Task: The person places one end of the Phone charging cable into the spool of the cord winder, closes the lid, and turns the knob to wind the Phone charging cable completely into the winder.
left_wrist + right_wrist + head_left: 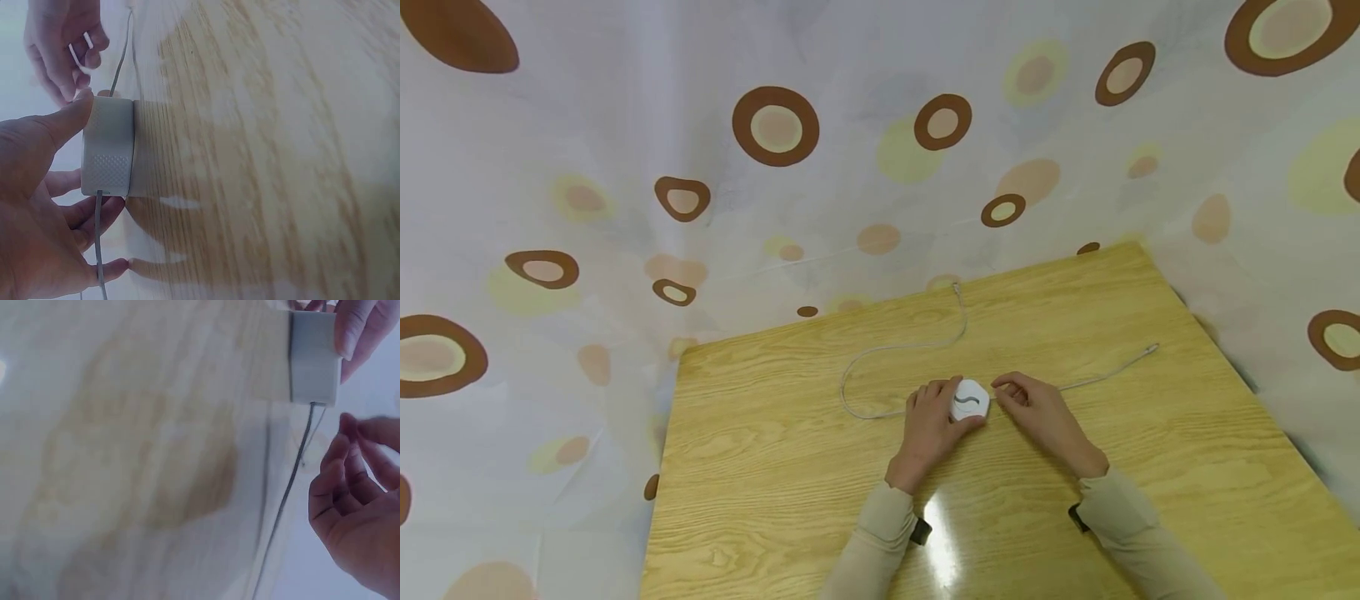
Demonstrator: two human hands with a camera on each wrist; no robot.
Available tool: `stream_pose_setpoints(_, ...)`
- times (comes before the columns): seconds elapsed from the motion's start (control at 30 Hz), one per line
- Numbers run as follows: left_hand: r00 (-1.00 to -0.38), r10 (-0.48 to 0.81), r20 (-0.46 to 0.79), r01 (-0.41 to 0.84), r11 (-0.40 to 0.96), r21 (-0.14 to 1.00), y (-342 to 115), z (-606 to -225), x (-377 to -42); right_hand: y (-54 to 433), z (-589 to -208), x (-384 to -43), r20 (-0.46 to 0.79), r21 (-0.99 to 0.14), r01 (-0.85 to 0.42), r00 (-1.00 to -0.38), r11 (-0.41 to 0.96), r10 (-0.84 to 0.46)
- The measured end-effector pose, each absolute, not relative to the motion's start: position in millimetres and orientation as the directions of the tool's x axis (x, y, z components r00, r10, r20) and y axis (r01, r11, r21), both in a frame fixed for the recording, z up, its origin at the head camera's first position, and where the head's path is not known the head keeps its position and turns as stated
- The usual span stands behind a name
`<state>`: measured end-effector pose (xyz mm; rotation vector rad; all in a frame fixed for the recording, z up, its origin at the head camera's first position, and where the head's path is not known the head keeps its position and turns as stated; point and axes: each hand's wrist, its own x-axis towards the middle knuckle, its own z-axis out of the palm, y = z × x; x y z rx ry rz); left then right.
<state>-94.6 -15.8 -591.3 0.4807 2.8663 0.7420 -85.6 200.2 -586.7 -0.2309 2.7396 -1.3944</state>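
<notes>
A white hexagonal cable winder [973,403] with a curved mark on its top lies on the wooden table. My left hand [928,425] grips it from the left, thumb on the near side and fingers on the far side. A thin grey cable [292,481] runs out of both ends of the winder. Just right of the winder is my right hand [1043,417], its fingers loosely bent. In the right wrist view its thumb and index fingertip come together beside the cable, with nothing visible between them.
The cable's left part [887,346] curves in a wide loop to a plug [957,287] at the table's back edge. Its other plug [1152,348] lies to the right. A dotted cloth [850,208] hangs behind the wooden table [760,500].
</notes>
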Motion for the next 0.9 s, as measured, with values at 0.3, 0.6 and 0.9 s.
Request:
stream_pose_setpoints(0.3,-0.936,0.349,-0.047,0.283,0.825,0.488,-17.2,-590.4,-95.1,193.1,-584.2,-90.0,0.03,-0.748,-0.207,-0.96,0.631,-0.279)
stream_pose_setpoints(0.6,-0.92,0.391,-0.001,0.351,0.828,0.437,-22.0,-595.4,-95.8,184.4,-588.9,-87.2,0.016,-0.739,-0.262,-0.928,0.62,-0.372)
stream_pose_setpoints(0.9,-0.919,0.394,-0.013,0.333,0.794,0.509,-32.6,-590.7,-96.3,177.6,-589.0,-89.4,0.04,-0.674,-0.284,-0.936,0.682,-0.35)
